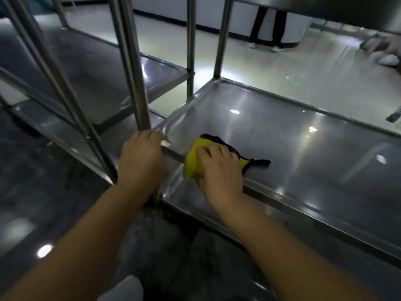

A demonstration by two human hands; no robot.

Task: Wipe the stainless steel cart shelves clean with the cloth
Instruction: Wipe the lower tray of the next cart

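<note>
Pressed flat beneath the spread fingers of the right hand [219, 168], at the near left corner of the shelf [314, 153]: soft folded yellow cloth [192, 164], black-edged, perhaps dark-backed. Left hand [141, 157] curled round the front rim [282, 195] by the post [138, 94]. Smooth glossy steel stretching lengthwise rightward, nearest the right hand

Dim, underexposed interior. Small white highlights dot the shelf [303, 137], and a broad patch of glare lies on the pale floor [249, 68] beyond it. The near foreground sinks into deep shadow. Wide-angle distortion tilts and bows the upright posts [132, 61] toward the frame edges. The left hand [141, 157] and right hand [219, 168] appear slightly soft, and the far background is hazy.
</note>
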